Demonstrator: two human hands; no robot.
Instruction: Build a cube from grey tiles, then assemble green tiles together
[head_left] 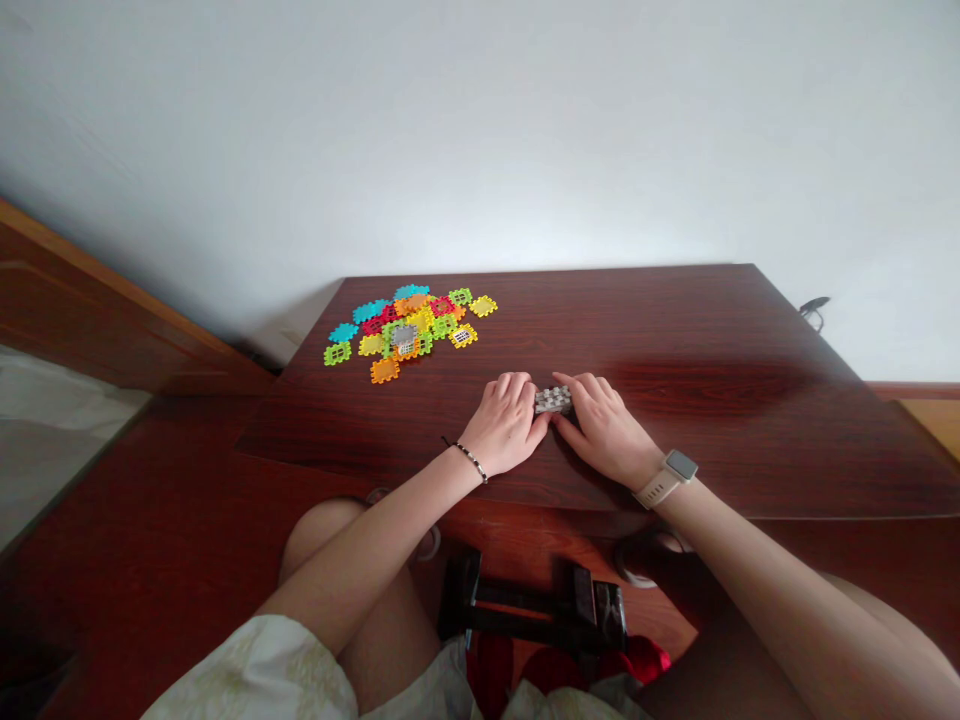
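Between my two hands, near the middle of the dark wooden table (712,400), is a small grey-and-white block piece with a notched, checkered look (553,400). My left hand (508,420) grips its left end, fingers curled over it and thumb at the near side. On the right end, my right hand (604,420) closes in the same way, thumb pointing inward. The fingers cover both ends of the piece, so its full shape is hidden. A dark beaded bracelet (471,460) circles my left wrist, and a watch (679,466) with a pale strap is on my right.
A heap of interlocking plastic tiles (420,322) in blue, red, orange, yellow, green and grey lies at the table's back left. The white wall (525,140) rises behind the table. A black cable (814,308) hangs past the right edge. Below is a black frame (525,612).
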